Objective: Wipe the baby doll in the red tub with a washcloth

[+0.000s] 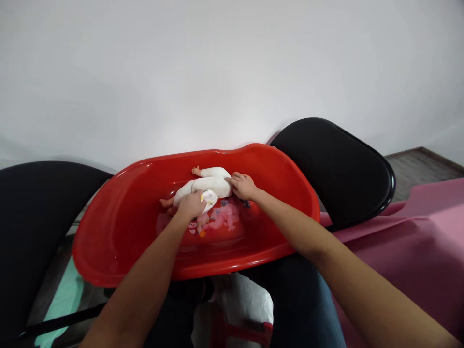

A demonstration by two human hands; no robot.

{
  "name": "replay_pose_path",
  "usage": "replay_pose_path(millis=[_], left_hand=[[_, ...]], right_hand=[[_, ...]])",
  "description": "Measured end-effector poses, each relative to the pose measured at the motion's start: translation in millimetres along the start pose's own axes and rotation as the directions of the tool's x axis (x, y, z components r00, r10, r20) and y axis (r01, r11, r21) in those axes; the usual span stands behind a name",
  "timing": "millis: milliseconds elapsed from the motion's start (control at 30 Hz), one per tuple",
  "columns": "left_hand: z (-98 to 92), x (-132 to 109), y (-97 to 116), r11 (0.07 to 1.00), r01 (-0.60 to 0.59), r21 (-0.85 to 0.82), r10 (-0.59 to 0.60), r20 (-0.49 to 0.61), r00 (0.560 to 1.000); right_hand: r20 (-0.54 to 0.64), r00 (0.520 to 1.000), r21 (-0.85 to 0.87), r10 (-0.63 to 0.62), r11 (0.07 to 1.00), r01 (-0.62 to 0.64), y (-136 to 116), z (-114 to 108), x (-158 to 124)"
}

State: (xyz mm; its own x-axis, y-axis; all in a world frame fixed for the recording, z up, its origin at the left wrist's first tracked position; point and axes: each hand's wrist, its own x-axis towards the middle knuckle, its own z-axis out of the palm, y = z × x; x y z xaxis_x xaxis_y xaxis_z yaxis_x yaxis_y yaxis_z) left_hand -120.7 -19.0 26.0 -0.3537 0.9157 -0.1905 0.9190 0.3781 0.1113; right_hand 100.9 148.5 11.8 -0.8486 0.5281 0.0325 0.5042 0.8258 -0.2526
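A baby doll in white clothing lies inside a red plastic tub in front of me. My left hand is closed on a small white cloth and presses it against the doll's body. My right hand rests on the doll's back end, fingers curled onto the white fabric. The doll's bare feet stick out toward the far rim. A printed picture of a baby shows on the tub floor under my hands.
Black chairs stand at the left and at the right behind the tub. A pink sheet covers the surface at the right. A white and red bag lies below the tub near my lap. A plain white wall is behind.
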Motion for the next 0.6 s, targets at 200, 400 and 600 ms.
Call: replay_pose_path(millis=[200,400,600], left_hand=[[-8.8,2.5,30.9,0.995,-0.061,0.081,0.075,-0.183,0.98],[-4.1,8.0,-19.1,0.966,0.246,-0.082,-0.253,-0.096,0.963],[0.5,5.1,-49.3,0.913,0.384,-0.141,-0.394,-0.049,0.918]], right_hand=[[0.011,1.0,0.002,-0.004,1.0,0.004,1.1,0.2,0.0],[0.007,1.0,-0.001,0.001,1.0,-0.001,-0.8,-2.0,-0.8],[0.005,1.0,-0.006,0.005,1.0,-0.005,-1.9,-2.5,-0.4]])
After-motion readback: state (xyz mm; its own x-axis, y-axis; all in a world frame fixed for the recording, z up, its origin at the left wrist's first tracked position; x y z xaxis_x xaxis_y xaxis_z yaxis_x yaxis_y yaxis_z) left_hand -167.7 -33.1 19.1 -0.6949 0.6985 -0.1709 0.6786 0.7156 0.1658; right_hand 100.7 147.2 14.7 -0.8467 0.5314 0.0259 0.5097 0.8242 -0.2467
